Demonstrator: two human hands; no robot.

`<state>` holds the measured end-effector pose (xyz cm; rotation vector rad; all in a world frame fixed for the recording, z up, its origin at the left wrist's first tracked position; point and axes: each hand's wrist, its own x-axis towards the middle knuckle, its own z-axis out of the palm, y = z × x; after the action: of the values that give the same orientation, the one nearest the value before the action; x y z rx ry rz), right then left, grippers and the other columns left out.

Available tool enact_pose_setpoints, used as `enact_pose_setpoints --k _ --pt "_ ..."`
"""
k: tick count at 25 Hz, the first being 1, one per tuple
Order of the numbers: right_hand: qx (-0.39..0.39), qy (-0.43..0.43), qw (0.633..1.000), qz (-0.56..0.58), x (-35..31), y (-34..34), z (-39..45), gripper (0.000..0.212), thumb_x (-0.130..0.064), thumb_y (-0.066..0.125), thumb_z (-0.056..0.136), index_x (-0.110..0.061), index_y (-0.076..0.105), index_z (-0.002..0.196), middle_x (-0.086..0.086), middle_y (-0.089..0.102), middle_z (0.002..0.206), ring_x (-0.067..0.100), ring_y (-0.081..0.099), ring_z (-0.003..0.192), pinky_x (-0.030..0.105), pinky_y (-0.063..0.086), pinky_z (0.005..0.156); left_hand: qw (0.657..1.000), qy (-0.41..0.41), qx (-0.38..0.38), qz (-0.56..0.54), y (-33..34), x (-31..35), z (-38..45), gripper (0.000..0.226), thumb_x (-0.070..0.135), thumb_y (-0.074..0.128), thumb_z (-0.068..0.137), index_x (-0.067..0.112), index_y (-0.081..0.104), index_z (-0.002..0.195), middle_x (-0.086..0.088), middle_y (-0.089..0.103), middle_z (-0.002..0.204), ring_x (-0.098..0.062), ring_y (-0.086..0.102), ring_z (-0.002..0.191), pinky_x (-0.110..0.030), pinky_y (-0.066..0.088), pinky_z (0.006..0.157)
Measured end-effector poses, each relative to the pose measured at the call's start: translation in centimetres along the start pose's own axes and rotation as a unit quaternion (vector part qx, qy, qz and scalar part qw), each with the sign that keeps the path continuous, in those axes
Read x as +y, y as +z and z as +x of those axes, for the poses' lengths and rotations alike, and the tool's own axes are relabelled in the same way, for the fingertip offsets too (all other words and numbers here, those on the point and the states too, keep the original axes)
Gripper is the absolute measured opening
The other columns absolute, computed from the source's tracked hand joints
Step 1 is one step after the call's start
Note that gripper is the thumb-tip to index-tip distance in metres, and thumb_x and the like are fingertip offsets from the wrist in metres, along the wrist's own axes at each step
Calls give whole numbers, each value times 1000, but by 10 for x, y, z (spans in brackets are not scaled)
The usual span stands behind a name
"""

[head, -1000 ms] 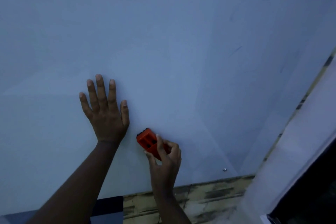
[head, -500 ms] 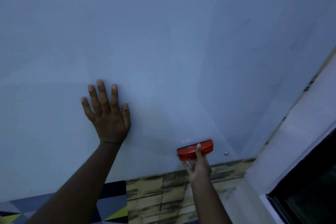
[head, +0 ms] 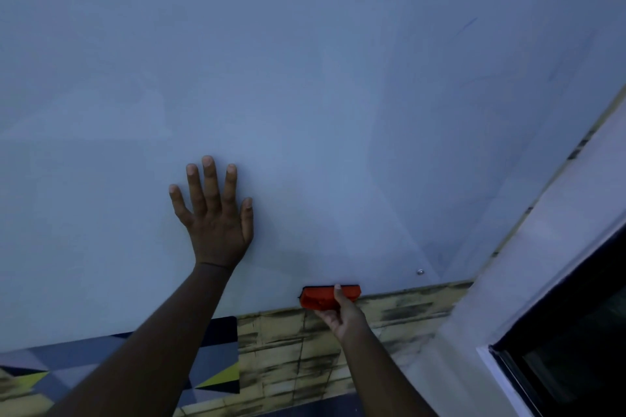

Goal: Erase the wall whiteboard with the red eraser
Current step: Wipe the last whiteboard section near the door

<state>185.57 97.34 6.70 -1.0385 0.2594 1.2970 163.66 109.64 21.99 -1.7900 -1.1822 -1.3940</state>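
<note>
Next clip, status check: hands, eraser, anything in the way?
Left hand flat on whiteboard. Right hand grips red eraser at board's bottom edge. Faint blue marks upper right. Nothing blocking.

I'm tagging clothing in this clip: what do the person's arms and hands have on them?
Nothing visible. The left hand and right hand are bare, without gloves, rings or a watch. Both forearms are uncovered to the frame edge; no sleeves show.
</note>
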Motion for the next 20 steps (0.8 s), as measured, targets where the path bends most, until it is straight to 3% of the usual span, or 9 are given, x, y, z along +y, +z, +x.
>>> enact_pose_setpoints --k 4,10,14,17,20 --pt "39 -31 998 -34 6 -11 4 63 -9 78 88 12 49 139 34 61 131 43 66 101 51 62 52 999 11 -44 1 -4 -2 -14 76 46 41 111 20 1 170 -5 -15 177 -28 -12 164 -57 -10 130" --pt "19 -107 994 10 -28 32 -51 58 -22 82 84 13 56 124 30 69 110 38 70 95 45 64 58 995 21 -93 -4 -6 -6 -45 84 51 46 109 17 0 171 -8 -15 177 -30 -11 164 -58 -8 130" --pt "30 -221 975 -23 -75 73 -105 42 -28 86 83 6 63 92 22 72 89 30 75 79 37 65 65 993 26 -117 -5 -7 -8 -64 89 53 51 107 15 1 170 -10 -12 177 -33 -9 164 -61 -4 130" --pt "19 -267 963 -36 -82 87 -122 41 -28 87 81 5 66 90 22 74 86 29 78 78 39 66 68 991 34 -126 1 -8 -9 -75 91 54 54 106 13 5 170 -12 -8 178 -35 -5 164 -63 -1 130" --pt "17 -245 969 -35 -66 79 -110 38 -25 84 85 7 65 92 23 73 86 31 76 78 39 66 69 991 38 -130 0 -6 -10 -91 90 54 54 106 11 9 170 -14 -4 178 -36 -1 164 -63 2 130"
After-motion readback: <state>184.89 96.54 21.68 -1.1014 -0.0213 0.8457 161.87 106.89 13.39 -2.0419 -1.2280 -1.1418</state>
